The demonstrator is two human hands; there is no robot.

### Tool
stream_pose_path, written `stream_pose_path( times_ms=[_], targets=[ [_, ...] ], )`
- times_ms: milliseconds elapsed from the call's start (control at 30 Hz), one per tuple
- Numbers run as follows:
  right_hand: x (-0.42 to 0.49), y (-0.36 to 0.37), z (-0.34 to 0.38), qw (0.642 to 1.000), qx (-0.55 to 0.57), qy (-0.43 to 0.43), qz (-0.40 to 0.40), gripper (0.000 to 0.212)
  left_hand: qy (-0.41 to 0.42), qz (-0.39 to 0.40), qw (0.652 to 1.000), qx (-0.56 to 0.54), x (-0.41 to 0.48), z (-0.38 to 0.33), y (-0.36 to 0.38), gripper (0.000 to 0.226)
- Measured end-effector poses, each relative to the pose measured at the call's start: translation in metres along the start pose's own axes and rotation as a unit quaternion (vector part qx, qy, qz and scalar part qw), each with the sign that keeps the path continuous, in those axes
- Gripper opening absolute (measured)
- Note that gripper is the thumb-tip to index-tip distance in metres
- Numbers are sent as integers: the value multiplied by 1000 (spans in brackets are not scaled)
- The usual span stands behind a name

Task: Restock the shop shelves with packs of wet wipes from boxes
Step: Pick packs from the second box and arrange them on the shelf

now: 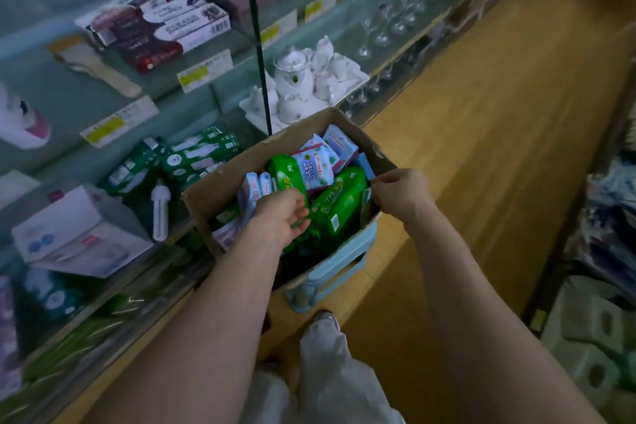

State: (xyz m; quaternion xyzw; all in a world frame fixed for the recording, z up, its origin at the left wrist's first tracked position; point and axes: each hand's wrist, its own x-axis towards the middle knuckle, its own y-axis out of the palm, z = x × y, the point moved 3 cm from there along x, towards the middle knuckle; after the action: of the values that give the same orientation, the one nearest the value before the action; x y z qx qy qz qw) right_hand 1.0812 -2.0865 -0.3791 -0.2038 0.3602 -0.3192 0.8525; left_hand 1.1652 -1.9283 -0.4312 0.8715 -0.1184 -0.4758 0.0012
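Open cardboard box point(220, 182), corrugated, brown, flaps torn and scuffed at the rim; it sits on a pale blue slotted plastic crate point(330, 282).

Inside the box: a loose heap of soft, glossy wet-wipe packs. Green pillow-shaped packs point(339, 203) lie at centre and near side, pale blue-and-white packs point(315, 169) toward the far side.

Left hand point(280, 217) is down inside the box, fingers curled among the packs; cannot tell whether it grips one.

Right hand point(401, 194) pinches the box's right rim between thumb and fingers.

Left of the box: tiered glass shelves point(213, 93) with yellow price tags. Green bulb cartons point(192, 158) and a bare white tube lamp point(160, 210) lie just beside the box.

Beyond the box: a white porcelain tea set point(303, 79), rounded and shiny.

Right of the box: smooth wooden floor point(481, 113)
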Motion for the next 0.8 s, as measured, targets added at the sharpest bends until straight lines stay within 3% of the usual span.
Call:
stream_pose_path(
  times_ms=[267,400,600,800],
  targets=[
    [105,21,-13,988,-126,19,88,29,0,-28,996,80,72,-7,50,15],
    [142,41,-22,959,-241,-3,145,37,34,-36,986,159,102,-12,46,32],
    [171,81,-57,902,-366,22,228,38,56,-22,960,275,125,-6,45,39],
    [180,96,-72,879,-417,35,228,49,56,12,934,353,141,10,60,47]
  ],
)
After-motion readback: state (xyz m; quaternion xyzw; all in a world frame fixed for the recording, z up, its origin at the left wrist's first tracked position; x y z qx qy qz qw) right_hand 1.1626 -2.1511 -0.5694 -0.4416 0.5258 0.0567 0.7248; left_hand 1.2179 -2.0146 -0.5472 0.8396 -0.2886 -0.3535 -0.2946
